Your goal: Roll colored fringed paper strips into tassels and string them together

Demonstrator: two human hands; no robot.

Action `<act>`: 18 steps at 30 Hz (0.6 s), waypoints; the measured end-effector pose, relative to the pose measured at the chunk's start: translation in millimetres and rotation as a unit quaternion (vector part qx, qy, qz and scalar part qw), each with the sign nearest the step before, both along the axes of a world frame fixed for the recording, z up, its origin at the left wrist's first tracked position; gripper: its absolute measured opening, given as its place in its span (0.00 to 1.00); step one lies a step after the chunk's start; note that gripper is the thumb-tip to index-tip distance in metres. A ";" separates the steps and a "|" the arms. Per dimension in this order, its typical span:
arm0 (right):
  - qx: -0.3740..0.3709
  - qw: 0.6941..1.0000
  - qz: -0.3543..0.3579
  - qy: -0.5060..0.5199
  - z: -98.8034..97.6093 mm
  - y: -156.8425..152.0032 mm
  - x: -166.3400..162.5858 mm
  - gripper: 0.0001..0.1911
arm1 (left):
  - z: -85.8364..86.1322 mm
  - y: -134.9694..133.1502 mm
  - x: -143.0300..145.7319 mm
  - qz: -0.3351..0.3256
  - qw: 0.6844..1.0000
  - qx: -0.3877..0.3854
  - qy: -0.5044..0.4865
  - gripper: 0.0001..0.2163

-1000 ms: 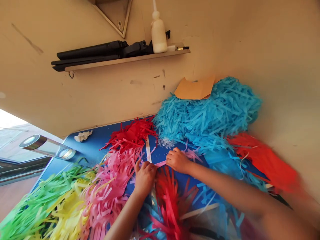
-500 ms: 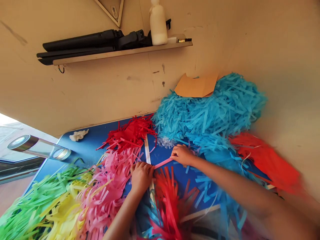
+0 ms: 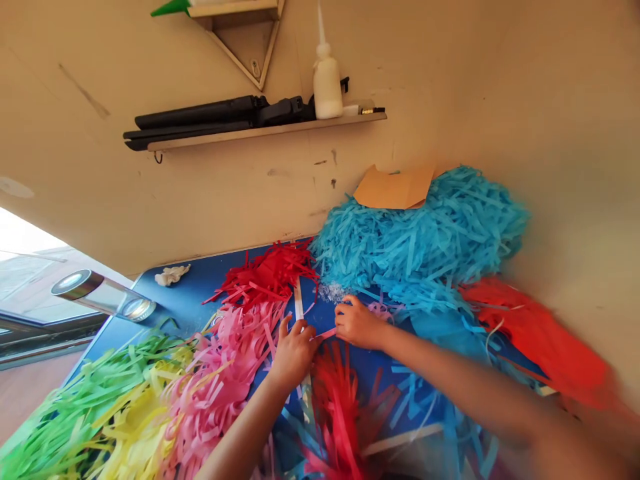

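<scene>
A short pink paper strip (image 3: 327,333) runs between my two hands above the blue table. My left hand (image 3: 295,350) pinches its left end, and my right hand (image 3: 357,322) grips the other end, with the fingers curled. Just below them stands a bunch of red fringed paper (image 3: 343,407), blurred toward its edges. Pink fringed paper (image 3: 230,360) lies left of my left hand. Beyond my right hand are small clear bits (image 3: 331,292) and a big heap of light-blue paper fringe (image 3: 420,233).
Green (image 3: 95,387) and yellow fringe (image 3: 135,427) lie at left, dark red fringe (image 3: 273,273) at the back. A clear bottle (image 3: 105,297) lies tilted near crumpled tissue (image 3: 171,275). Red-orange paper (image 3: 540,340) is at right. A wall shelf (image 3: 280,130) holds a white bottle (image 3: 327,87).
My hands have come closer together, so less of the pink strip shows between them. Some left fingers have lifted. The view has shifted, bringing more of the upper shelf into sight.
</scene>
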State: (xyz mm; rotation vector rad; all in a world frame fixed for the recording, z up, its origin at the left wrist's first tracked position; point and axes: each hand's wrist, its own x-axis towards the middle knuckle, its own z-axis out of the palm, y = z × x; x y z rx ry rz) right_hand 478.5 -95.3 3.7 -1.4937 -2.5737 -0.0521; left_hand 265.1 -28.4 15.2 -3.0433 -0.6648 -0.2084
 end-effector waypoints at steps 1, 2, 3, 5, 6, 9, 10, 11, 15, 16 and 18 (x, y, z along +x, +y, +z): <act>0.005 1.000 0.005 -0.011 -1.0 2.7 -2.4 0.11 | 0.5 -1.0 2.6 -0.001 1.000 0.003 -0.001 0.11; 0.007 1.000 0.004 -0.016 -1.8 5.7 -4.1 0.12 | 0.9 -2.2 5.3 -0.001 1.000 0.007 -0.003 0.10; 0.006 1.000 0.000 -0.016 -2.4 8.6 -5.0 0.12 | 1.2 -3.4 7.8 0.001 1.000 0.011 -0.007 0.09; 0.005 1.000 -0.018 -0.011 -2.4 13.1 -5.1 0.10 | 0.8 -5.2 11.8 0.009 1.000 0.018 -0.017 0.08; 0.004 1.000 -0.030 -0.008 -2.0 14.4 -5.1 0.09 | -0.1 -5.7 13.1 0.014 0.999 0.022 -0.023 0.09; 0.009 0.998 -0.062 0.002 -1.8 13.4 -8.8 0.07 | -5.3 -5.8 14.0 0.027 0.999 0.027 -0.038 0.10; 0.016 0.998 -0.068 0.006 -2.6 11.7 -11.7 0.07 | -7.7 -5.7 13.6 0.031 0.998 0.027 -0.041 0.11; 0.024 0.997 -0.072 0.009 -4.1 9.5 -15.2 0.07 | -10.1 -5.8 13.0 0.035 0.998 0.025 -0.045 0.11; 0.033 0.996 -0.078 0.022 -12.8 -1.6 -21.9 0.14 | -16.1 -8.2 8.0 0.044 0.998 0.007 -0.054 0.11; 0.029 0.996 -0.082 0.029 -14.8 -4.5 -19.6 0.15 | -16.3 -8.9 5.9 0.044 0.997 -0.001 -0.055 0.11; 0.020 0.994 -0.094 0.050 -18.1 -9.5 -9.9 0.15 | -15.7 -9.4 0.7 0.043 0.997 -0.019 -0.056 0.11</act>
